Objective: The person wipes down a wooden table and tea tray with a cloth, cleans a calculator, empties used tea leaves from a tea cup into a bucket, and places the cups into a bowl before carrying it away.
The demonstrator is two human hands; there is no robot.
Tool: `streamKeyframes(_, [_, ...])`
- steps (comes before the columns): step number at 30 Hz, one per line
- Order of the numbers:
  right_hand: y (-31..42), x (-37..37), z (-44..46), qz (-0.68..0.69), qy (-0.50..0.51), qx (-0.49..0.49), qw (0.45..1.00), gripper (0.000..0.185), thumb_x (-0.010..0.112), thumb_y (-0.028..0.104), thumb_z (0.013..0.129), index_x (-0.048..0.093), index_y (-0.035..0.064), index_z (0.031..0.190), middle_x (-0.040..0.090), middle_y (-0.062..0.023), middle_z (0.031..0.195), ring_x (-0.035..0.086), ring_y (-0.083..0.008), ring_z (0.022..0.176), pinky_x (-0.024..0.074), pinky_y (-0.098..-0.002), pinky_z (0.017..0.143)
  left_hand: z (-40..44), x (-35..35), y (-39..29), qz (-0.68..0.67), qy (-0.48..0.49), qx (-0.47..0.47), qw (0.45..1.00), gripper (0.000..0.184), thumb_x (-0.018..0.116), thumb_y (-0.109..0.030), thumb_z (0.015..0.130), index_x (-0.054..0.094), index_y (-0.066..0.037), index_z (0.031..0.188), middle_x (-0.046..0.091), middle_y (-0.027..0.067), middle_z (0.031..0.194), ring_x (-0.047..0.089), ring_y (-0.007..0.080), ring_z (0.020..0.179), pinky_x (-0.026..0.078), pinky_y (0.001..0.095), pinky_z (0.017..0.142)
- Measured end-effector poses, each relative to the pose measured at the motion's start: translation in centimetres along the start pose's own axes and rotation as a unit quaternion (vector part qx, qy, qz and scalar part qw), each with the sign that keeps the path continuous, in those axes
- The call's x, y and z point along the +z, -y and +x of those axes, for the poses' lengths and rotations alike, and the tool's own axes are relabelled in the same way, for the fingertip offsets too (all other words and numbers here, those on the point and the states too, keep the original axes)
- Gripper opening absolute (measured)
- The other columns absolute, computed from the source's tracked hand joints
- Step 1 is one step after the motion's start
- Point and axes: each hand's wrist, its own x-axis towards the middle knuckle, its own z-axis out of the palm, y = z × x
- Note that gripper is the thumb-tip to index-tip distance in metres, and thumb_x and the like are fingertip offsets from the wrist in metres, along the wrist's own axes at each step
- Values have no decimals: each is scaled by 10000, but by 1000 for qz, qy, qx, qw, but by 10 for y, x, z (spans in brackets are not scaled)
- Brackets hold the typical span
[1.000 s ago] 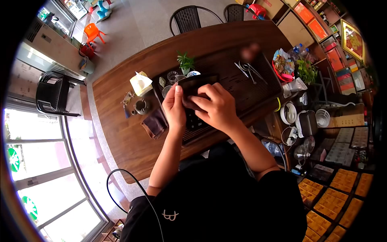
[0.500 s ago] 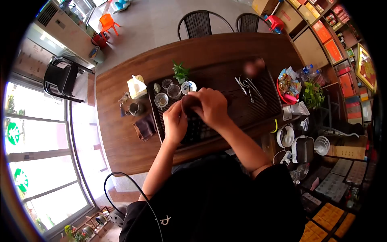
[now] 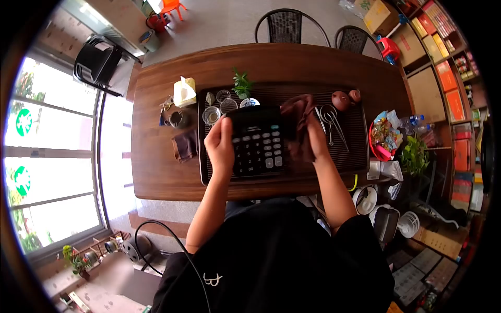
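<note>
Legible: digits on calculator, mark on black shirt.
1, 2, 3, 4, 0 and 00 can be read on the keys; print under the display is too small. A white B-like mark is carried on the shirt chest. Two green round signs are seen on the windows, white character blurred. Blue marking on white dish is partly hidden; labels on shelf boxes can't be resolved.

Daylight glares through the window at left. Fisheye edges curve into black. The cloth is motion-blurred.
</note>
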Motion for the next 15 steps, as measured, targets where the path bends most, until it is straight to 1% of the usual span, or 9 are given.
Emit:
streamKeyframes(1, [-9, 21, -3, 104, 26, 27, 994, 483, 458, 386, 1079, 493, 44, 1418, 612, -70, 1272, 600, -144, 1133, 486, -290, 956, -2, 11, -10, -1, -6, 27, 1000, 363, 639, -233, 1017, 676, 85, 1189, 700, 10, 940, 586, 42, 869, 476, 207, 782])
streamKeyframes(2, [-20, 19, -2, 37, 67, 3, 997, 481, 463, 355, 1083, 463, 52, 1456, 546, -58, 1371, 511, -127, 1240, 410, -287, 1042, -2, 10, -11, -2, -19, 13, 1000, 366, 642, -233, 1015, 675, 86, 1191, 700, 13, 947, 585, 46, 870, 474, 206, 788])
streamKeyframes(3, [-27, 32, -3, -121, -19, -15, 992, 466, 476, 340, 1082, 480, 43, 1441, 590, -56, 1309, 538, -119, 1185, 420, -285, 1020, 3, 10, -12, -7, -29, 5, 1000, 368, 645, -233, 1014, 674, 88, 1194, 700, 16, 953, 585, 49, 870, 472, 205, 793])
streamKeyframes(5, [-32, 48, -2, -166, -48, 58, 983, 448, 487, 325, 1080, 511, 28, 1415, 614, -56, 1283, 562, -131, 1162, 432, -292, 1009, 6, 6, -19, 3, -41, 5, 999, 369, 652, -235, 1010, 678, 87, 1190, 700, 14, 950, 583, 49, 861, 469, 196, 788])
streamKeyframes(7, [-42, 57, -14, -214, -43, 74, 973, 444, 491, 326, 1078, 534, 11, 1388, 629, -59, 1264, 577, -135, 1143, 443, -289, 993, 13, 5, -34, -29, -94, 55, 994, 368, 656, -238, 1009, 682, 85, 1182, 686, -6, 913, 560, 39, 828, 458, 187, 757])
streamKeyframes(8, [-49, 61, -19, -263, -44, 92, 959, 443, 495, 328, 1076, 558, -6, 1360, 644, -63, 1244, 593, -140, 1123, 454, -285, 977, 17, -5, -34, -14, -101, 67, 992, 367, 649, -246, 1014, 685, 79, 1181, 629, -53, 840, 495, 20, 763, 414, 174, 686])
streamKeyframes(11, [-58, 58, -18, -208, -19, 88, 974, 435, 503, 319, 1072, 592, -31, 1314, 656, -73, 1236, 604, -140, 1114, 465, -279, 956, 23, -19, -23, -34, -112, 93, 989, 341, 620, -251, 1031, 703, 72, 1106, 526, -96, 775, 399, 9, 704, 333, 177, 612])
streamKeyframes(12, [-54, 62, -11, -221, -27, 54, 973, 429, 515, 314, 1068, 610, -44, 1283, 679, -65, 1172, 614, -122, 1066, 472, -269, 937, 23, -29, -13, -23, -92, 91, 991, 336, 614, -247, 1034, 697, 77, 1060, 542, -92, 785, 422, 9, 719, 353, 174, 629])
streamKeyframes(15, [-43, 77, 16, -244, -37, -34, 969, 370, 511, 332, 1070, 652, -8, 1111, 640, 23, 912, 561, -65, 826, 460, -237, 750, 13, -31, -9, -7, -38, 61, 997, 326, 617, -232, 1032, 694, 84, 1042, 559, -85, 804, 454, 11, 753, 385, 172, 668])
